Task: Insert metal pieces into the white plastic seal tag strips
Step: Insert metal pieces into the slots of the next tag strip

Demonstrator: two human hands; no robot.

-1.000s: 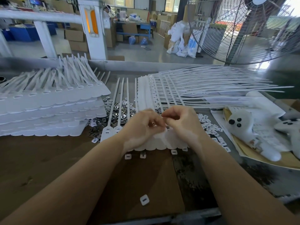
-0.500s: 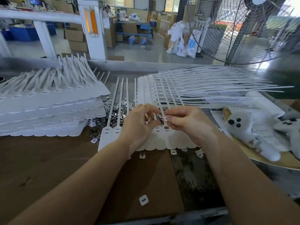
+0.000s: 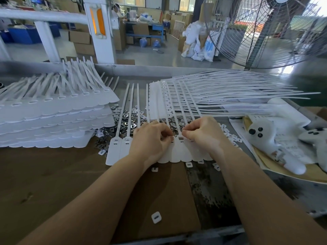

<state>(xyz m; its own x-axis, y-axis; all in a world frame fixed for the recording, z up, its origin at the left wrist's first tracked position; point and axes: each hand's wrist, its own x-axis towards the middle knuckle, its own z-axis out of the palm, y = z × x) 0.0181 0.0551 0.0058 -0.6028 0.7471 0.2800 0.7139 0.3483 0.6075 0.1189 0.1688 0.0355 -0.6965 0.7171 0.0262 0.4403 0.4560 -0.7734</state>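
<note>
A white strip of joined seal tags point(image 3: 178, 152) lies flat on the brown table in front of me, its long tails pointing away. My left hand point(image 3: 150, 140) rests on the strip's left-middle tags with fingers curled, fingertips pinched at a tag slot; what it pinches is hidden. My right hand point(image 3: 203, 133) sits just right of it, thumb and forefinger pinched beside an open slot point(image 3: 180, 138). Loose metal pieces point(image 3: 123, 121) lie in a pile beyond the hands. Small white caps point(image 3: 233, 138) are scattered to the right.
A tall stack of white tag strips point(image 3: 53, 117) stands at the left. Another fanned stack point(image 3: 221, 96) lies behind and right. Plush toys point(image 3: 276, 138) on paper sit at the right edge. A single white cap point(image 3: 156, 217) lies near me. A large fan point(image 3: 265, 32) stands beyond the table.
Both hands have dropped back onto the tag heads from the raised position half a second ago, fingertips now pressing close together at one slot. The strip shifted slightly.
</note>
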